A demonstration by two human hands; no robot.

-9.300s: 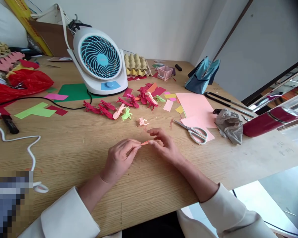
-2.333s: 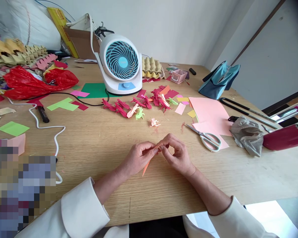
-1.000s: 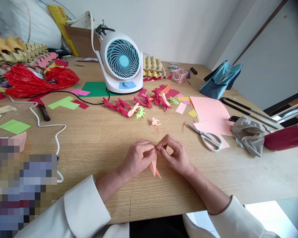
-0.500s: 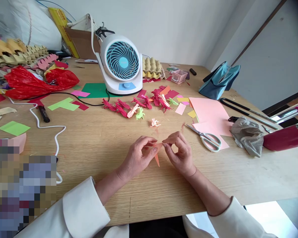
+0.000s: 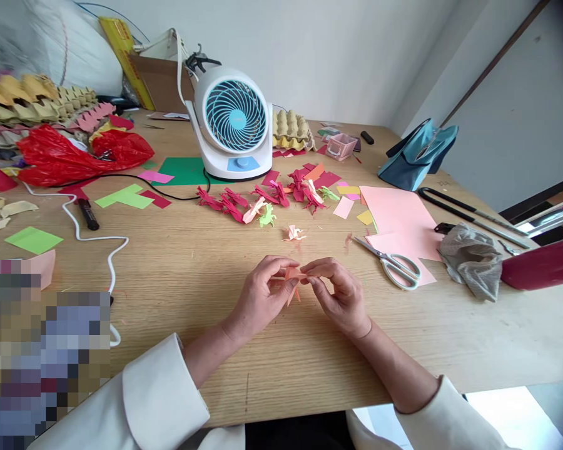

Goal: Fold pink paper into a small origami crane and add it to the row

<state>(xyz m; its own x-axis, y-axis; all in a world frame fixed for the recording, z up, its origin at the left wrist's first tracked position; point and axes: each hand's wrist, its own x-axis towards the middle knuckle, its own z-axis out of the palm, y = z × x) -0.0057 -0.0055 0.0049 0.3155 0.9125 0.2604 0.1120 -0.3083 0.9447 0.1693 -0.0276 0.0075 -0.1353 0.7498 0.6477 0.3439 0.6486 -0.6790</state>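
Note:
Between my two hands is a small folded piece of orange paper (image 5: 289, 273), with narrow points hanging below. My left hand (image 5: 263, 289) pinches it from the left, thumb in front. From the right, my right hand (image 5: 340, 292) grips its other end between thumb and fingertips. The fingers hide part of the folds. Just beyond my hands sits a small pale pink folded paper figure (image 5: 293, 233). Farther back lies a row of red folded paper figures (image 5: 232, 203), with a light green one (image 5: 267, 215) beside them. White-handled scissors (image 5: 398, 269) rest to the right of my right hand.
A white fan (image 5: 237, 122) stands at the back. Pink paper sheets (image 5: 396, 215), a grey cloth (image 5: 469, 259) and a dark red bottle (image 5: 539, 265) are on the right. To the left are green paper pieces (image 5: 34, 240), a black marker (image 5: 89, 214) and a white cable (image 5: 110, 265).
The orange paper has turned between my fingers, and its hanging points look different. My right fingers have come closer to the left hand and cover more of its right end. The view has shifted slightly.

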